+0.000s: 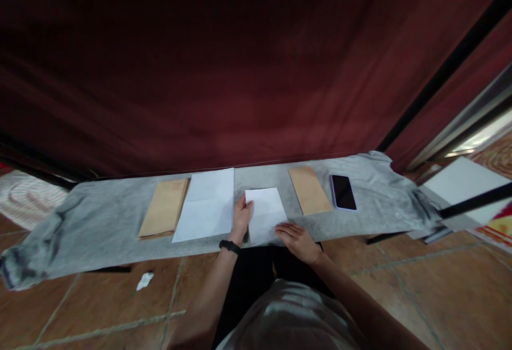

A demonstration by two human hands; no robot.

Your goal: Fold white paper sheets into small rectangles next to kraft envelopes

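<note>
A folded white paper lies in front of me on the grey cloth. My left hand grips its left edge, thumb on top. At the paper's lower right, the fingers of my right hand press together on its edge. Larger white sheets rest just left of my left hand. Beyond them is a stack of brown envelopes. A single brown envelope lies to the right of the folded paper.
A phone in a light purple case lies at the right on the cloth. A dark red curtain hangs behind the narrow surface. Black metal bars stand at the right. A crumpled white scrap is on the tiled floor.
</note>
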